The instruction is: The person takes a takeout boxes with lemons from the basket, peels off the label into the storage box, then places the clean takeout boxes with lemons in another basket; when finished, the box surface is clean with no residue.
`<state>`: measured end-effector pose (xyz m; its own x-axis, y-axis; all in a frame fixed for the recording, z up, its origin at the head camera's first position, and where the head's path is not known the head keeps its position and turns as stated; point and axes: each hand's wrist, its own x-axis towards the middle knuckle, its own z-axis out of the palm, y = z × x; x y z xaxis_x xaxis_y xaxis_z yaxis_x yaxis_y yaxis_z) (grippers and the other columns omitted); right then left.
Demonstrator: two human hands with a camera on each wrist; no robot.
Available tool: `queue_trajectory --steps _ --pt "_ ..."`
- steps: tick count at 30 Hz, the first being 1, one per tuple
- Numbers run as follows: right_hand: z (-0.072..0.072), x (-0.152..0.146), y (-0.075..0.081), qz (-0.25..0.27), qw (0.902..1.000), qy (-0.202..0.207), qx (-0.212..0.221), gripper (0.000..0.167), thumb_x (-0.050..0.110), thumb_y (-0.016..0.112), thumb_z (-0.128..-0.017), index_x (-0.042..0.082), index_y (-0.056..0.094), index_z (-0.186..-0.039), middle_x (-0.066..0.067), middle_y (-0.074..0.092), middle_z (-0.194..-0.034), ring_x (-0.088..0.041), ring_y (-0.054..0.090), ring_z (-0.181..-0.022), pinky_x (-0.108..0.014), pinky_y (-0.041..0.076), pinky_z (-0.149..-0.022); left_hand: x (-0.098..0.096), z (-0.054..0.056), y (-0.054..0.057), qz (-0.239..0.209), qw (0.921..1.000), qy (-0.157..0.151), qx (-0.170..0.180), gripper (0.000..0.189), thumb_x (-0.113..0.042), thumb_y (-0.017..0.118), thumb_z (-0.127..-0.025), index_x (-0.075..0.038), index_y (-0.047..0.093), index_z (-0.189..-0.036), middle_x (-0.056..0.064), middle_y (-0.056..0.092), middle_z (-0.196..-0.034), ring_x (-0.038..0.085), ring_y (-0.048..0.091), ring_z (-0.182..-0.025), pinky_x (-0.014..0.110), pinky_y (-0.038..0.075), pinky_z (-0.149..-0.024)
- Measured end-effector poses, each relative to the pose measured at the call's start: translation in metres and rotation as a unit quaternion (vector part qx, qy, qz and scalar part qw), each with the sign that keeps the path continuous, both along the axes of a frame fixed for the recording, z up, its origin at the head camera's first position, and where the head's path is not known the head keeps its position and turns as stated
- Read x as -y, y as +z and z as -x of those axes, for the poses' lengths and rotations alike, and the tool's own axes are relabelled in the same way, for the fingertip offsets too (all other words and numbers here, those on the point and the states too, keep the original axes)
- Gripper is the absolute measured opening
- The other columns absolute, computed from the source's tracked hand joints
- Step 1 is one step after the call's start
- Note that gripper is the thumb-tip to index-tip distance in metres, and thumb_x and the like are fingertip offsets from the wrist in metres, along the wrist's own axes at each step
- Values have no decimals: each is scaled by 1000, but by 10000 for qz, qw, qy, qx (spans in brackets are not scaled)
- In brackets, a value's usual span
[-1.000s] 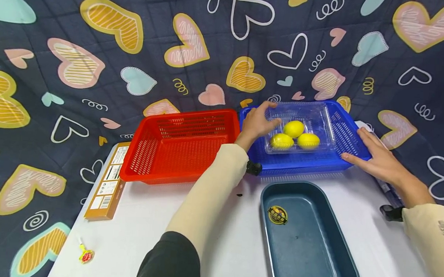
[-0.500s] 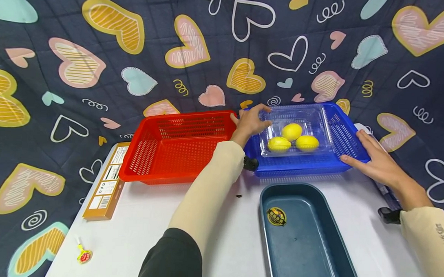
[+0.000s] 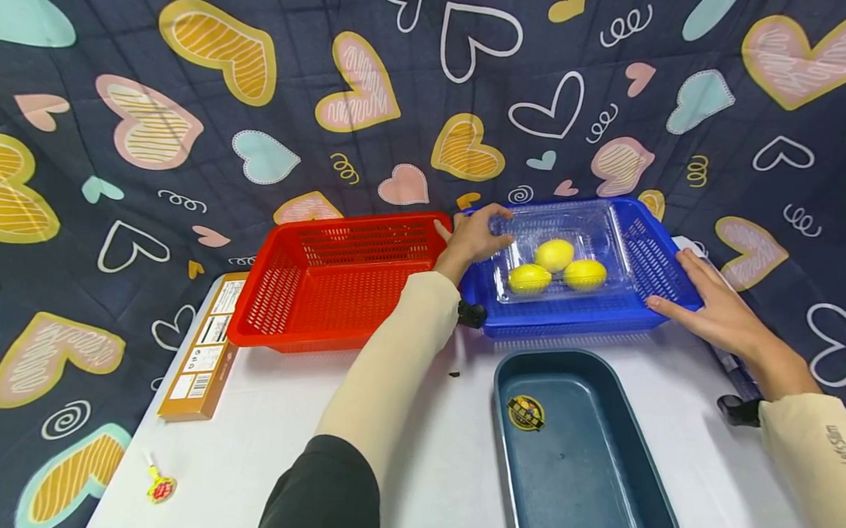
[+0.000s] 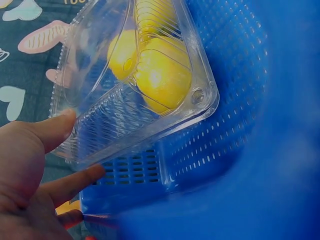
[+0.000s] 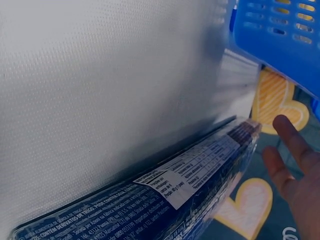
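A clear plastic clamshell box (image 3: 599, 223) with three lemons (image 3: 555, 255) in it lies tilted inside the blue basket (image 3: 575, 325). My left hand (image 3: 471, 236) is at the box's left edge. Seen from the left wrist, the left thumb (image 4: 62, 127) lies right at the box's edge, while the straight fingers (image 4: 82, 182) spread below it by the basket rim. My right hand (image 3: 722, 305) is at the basket's right end, thumb over the rim and the other fingers extended along the outside.
A red basket (image 3: 353, 343) stands left of the blue one. A dark blue-grey tray (image 3: 577, 464) sits in front. Farther left are a long orange-brown carton (image 3: 202, 365) and a lollipop (image 3: 161, 488). A dark blue packet with white print (image 5: 170, 190) lies beside the right hand.
The left hand has shifted left, its little finger now out over the red basket's corner. The clear box and lemons have slid slightly left and toward the front. The right hand stays at the rim.
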<state>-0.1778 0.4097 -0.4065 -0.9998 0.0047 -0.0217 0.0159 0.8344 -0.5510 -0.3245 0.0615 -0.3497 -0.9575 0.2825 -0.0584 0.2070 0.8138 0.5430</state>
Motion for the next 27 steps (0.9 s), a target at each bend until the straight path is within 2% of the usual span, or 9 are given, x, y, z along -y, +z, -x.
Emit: queue_trajectory --steps 9,13,21,27 --pt "1 1 -3 13 9999 71 -73 102 54 60 -96 11 -3 -164 -14 -13 -171 -47 -7 -157 -76 2 -118 6 -1 -1 -57 9999 -107 106 43 -37 66 -97 -40 55 -138 0 47 -159 38 24 -153 71 -8 -121" --pt "3 2 -3 38 9999 97 -103 102 54 60 -96 11 -3 -164 -13 -12 -171 -47 -7 -157 -76 2 -118 11 -2 1 -214 9994 -227 136 45 -38 66 -97 -38 55 -140 0 45 -160 40 23 -154 72 -7 -121" --pt "2 2 -1 89 9998 128 -114 101 53 60 -96 12 -3 -164 -13 -13 -171 -46 -8 -157 -75 0 -118 22 -3 5 -511 9973 -457 245 46 -38 64 -98 -35 54 -142 8 58 -145 36 30 -148 71 -7 -121" --pt "-1 0 -1 92 9999 38 -43 102 55 59 -96 12 -5 -164 -12 -14 -171 -47 -9 -156 -78 1 -116 23 -4 10 -767 9955 -533 188 46 -39 65 -98 -34 55 -142 7 56 -150 33 36 -145 73 -6 -120"
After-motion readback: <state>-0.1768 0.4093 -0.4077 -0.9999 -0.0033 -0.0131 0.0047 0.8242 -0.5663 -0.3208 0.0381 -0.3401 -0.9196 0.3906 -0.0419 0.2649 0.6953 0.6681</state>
